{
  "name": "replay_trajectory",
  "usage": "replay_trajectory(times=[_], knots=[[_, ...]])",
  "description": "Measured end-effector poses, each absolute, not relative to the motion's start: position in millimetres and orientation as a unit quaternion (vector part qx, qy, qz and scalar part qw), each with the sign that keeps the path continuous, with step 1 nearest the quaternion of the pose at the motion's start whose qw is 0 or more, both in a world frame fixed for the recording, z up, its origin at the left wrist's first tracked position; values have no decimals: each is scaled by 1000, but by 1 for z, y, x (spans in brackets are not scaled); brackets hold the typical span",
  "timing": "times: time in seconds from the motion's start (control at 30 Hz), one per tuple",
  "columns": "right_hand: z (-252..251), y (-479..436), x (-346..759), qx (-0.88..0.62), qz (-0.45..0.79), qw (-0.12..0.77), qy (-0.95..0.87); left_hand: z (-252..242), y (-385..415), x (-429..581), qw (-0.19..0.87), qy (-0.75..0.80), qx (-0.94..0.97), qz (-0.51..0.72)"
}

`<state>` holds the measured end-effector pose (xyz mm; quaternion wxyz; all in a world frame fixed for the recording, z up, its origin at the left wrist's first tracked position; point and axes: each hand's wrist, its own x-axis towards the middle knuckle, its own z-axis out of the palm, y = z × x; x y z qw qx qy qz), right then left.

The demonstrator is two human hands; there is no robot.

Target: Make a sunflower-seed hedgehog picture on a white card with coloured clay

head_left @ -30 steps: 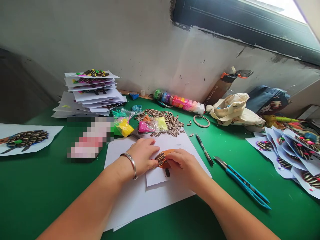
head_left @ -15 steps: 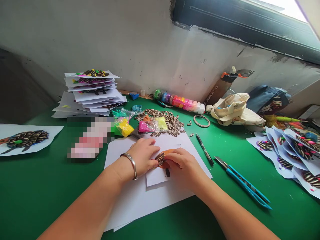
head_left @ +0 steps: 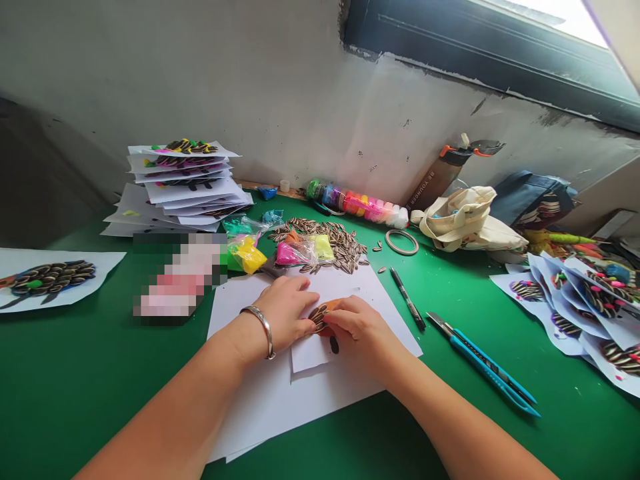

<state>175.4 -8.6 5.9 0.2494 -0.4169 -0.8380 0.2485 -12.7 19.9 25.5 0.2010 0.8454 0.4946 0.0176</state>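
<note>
A small white paper (head_left: 310, 359) lies on larger white sheets (head_left: 260, 410). On it is an orange patch (head_left: 332, 305) partly covered with striped sunflower seeds (head_left: 318, 317), and a dark oval mark (head_left: 334, 345) sits below. My left hand (head_left: 286, 308), with a silver bangle at the wrist, rests with fingers apart, its thumb against the left edge of the seeds. Bent over the patch, my right hand (head_left: 364, 328) has its thumb and fingertips pinched at the seeds' right side; the seed in them is mostly hidden. Loose sunflower seeds (head_left: 345, 247) are heaped behind the sheets.
Clay packets (head_left: 247, 255) lie behind my left hand. To the right are a pen (head_left: 407, 299), a blue utility knife (head_left: 485, 367) and a tape roll (head_left: 401, 243). Seed pictures are stacked at back left (head_left: 185, 190) and right (head_left: 590, 307). A bottle (head_left: 435, 177) leans on the wall.
My right fingertips have shifted slightly left over the seeds. My left hand stays in place. The view has moved a little.
</note>
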Motion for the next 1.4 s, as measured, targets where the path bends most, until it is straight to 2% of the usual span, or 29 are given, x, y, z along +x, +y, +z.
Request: replay_trajectory(times=[0.3, 0.47, 0.77, 1.27, 1.4], knots=[[11, -7, 188, -478, 143, 217, -839, 32, 18, -11, 205, 496, 844, 15], [7, -7, 181, -432, 160, 219, -860, 32, 18, -11, 209, 499, 841, 15], [8, -6, 185, -451, 121, 217, -858, 25, 19, -13, 204, 493, 845, 27], [6, -7, 178, -458, 172, 216, -845, 27, 19, -12, 206, 496, 843, 27], [12, 8, 205, -524, 103, 211, -819, 30, 20, -13, 208, 491, 845, 25]])
